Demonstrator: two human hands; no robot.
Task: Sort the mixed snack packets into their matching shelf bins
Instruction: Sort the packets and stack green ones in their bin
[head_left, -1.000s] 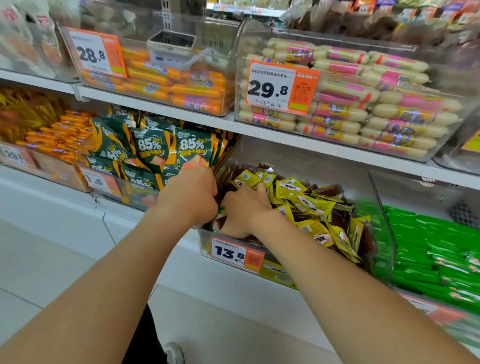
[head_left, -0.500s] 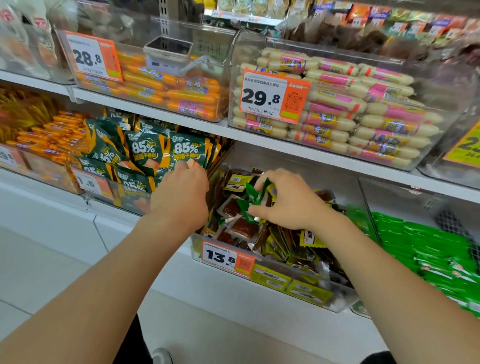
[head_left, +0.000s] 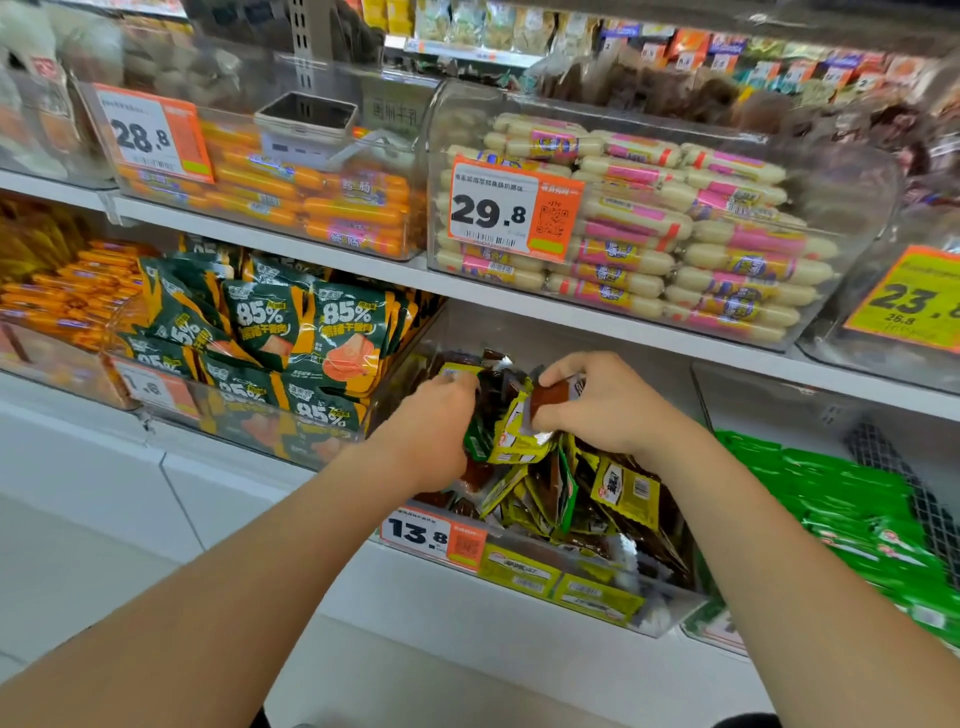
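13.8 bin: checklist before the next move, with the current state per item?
1. Right hand pinch on brown packet: ok, thumb and fingers clamp it.
2. Left hand grip on yellow packets: cannot tell, its fingers are hidden behind the hand.
3. Stray green packet out of 13.8 bin: not ok, it sits beside the left hand among the yellow ones.
4. Destination in view: ok, pile of green packets lies in the adjoining bin on the right.
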